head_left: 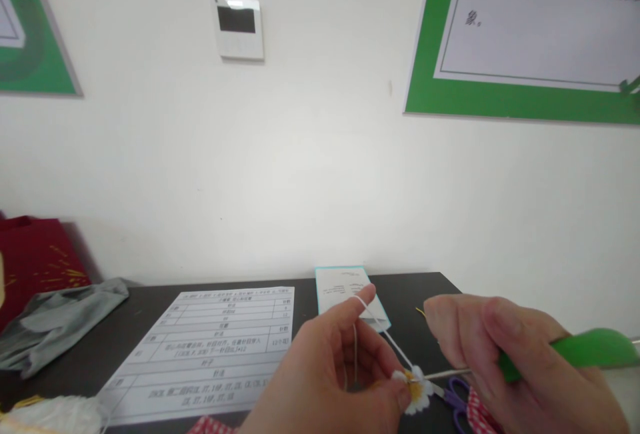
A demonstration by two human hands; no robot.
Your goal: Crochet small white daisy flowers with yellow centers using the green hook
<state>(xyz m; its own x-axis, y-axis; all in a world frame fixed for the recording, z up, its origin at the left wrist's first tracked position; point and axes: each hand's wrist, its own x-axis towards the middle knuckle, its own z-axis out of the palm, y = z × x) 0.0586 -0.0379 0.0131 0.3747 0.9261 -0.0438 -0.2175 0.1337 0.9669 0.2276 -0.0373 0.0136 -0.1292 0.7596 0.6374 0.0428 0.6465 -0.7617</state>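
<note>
Pinched between the thumb and fingers of my left hand (pixel 345 361) is a small crocheted flower (pixel 416 393) with white petals and a yellow centre. White yarn (pixel 393 344) runs from the flower up over my raised left index finger, and a strand hangs down inside the palm. My right hand (pixel 530 361) is wrapped round the green handle of a crochet hook (pixel 585 349). The hook's thin shaft points left, and its tip meets the flower's upper edge. Whether a loop sits on the tip is too small to tell.
Purple-handled scissors (pixel 456 399) lie behind the flower beside red checked cloth (pixel 481 413). A printed chart (pixel 220 347) and a small card (pixel 333 287) lie on the dark table (pixel 400 287). White yarn (pixel 55 415), a grey cloth (pixel 60 321) and a red bag (pixel 37 254) are at left.
</note>
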